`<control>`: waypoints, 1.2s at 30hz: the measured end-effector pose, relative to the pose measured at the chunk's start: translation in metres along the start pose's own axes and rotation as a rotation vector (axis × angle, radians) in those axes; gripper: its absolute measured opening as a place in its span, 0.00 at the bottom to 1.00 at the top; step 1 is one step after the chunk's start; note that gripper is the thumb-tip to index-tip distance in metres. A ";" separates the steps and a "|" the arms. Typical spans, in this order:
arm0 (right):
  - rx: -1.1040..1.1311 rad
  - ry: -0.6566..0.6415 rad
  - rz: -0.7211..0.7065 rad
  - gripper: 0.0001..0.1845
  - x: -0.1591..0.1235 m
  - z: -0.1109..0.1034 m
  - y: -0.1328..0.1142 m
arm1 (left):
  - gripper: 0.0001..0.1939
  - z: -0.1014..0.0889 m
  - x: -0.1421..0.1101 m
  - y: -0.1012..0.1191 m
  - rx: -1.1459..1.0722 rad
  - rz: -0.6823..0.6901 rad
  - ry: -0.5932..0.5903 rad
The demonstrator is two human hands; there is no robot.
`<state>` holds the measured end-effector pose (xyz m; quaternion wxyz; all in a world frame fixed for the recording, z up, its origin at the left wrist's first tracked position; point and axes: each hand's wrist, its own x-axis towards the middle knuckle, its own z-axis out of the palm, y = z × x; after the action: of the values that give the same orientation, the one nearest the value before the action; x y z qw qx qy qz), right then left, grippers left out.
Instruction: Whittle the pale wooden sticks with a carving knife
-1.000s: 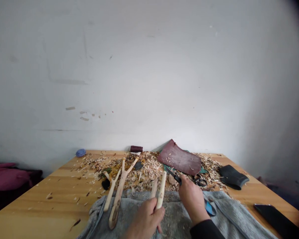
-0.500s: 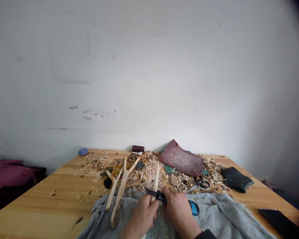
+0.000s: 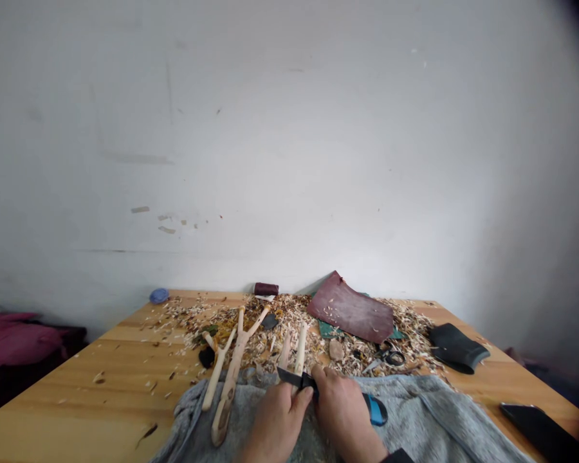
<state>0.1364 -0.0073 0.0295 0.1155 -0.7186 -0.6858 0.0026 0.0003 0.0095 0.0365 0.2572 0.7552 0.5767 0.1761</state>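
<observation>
While the left hand [image 3: 277, 411] curls firmly around the base of a pale two-pronged wooden piece [image 3: 300, 350], its thumb pressed in, the right hand [image 3: 342, 405] clenches the handle of a knife [image 3: 289, 378], whose blue-and-black end shows behind the fist. The wooden piece stands above a grey cloth [image 3: 415, 411], prongs pointing away, and the blade crosses it just beyond the left fingers. At the near right corner lies a dark phone [image 3: 540, 427] on the wooden table [image 3: 77, 386]. Left of the hands, two forked sticks [image 3: 234, 373] rest side by side with their handles on the cloth. Farther back, scissors [image 3: 393, 355] and a black folded piece [image 3: 458, 347] lie by scattered shavings [image 3: 289, 308]. Beyond are a maroon sheet [image 3: 350, 308], a dark thread spool [image 3: 266, 289] and a pale, marked wall [image 3: 289, 128].
</observation>
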 end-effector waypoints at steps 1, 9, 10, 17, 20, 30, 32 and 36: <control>-0.001 -0.006 0.007 0.13 0.000 0.000 -0.001 | 0.17 0.000 0.000 0.000 0.017 -0.012 -0.009; -0.089 -0.012 0.035 0.19 -0.001 -0.001 -0.006 | 0.18 -0.004 0.001 0.003 0.084 -0.017 -0.046; -0.097 -0.008 0.037 0.19 -0.001 -0.001 -0.006 | 0.18 -0.004 0.002 0.002 0.091 -0.021 -0.045; -0.127 0.039 0.047 0.17 0.000 0.004 -0.009 | 0.18 -0.001 0.002 -0.001 0.114 0.006 -0.008; -0.114 0.048 0.073 0.19 0.001 0.003 -0.009 | 0.19 -0.001 0.001 -0.001 0.109 0.001 0.015; -0.029 -0.001 0.011 0.15 0.000 -0.003 -0.006 | 0.18 -0.003 0.001 -0.001 -0.032 0.021 0.013; -0.032 0.004 0.010 0.16 0.000 -0.003 -0.006 | 0.19 -0.005 0.000 0.001 -0.018 0.003 0.012; -0.031 -0.006 0.012 0.17 0.000 -0.001 -0.007 | 0.17 -0.004 -0.001 0.002 0.025 -0.020 0.018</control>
<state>0.1299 -0.0069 0.0316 0.1022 -0.7245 -0.6817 -0.0053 -0.0004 0.0090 0.0411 0.2443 0.7508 0.5887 0.1731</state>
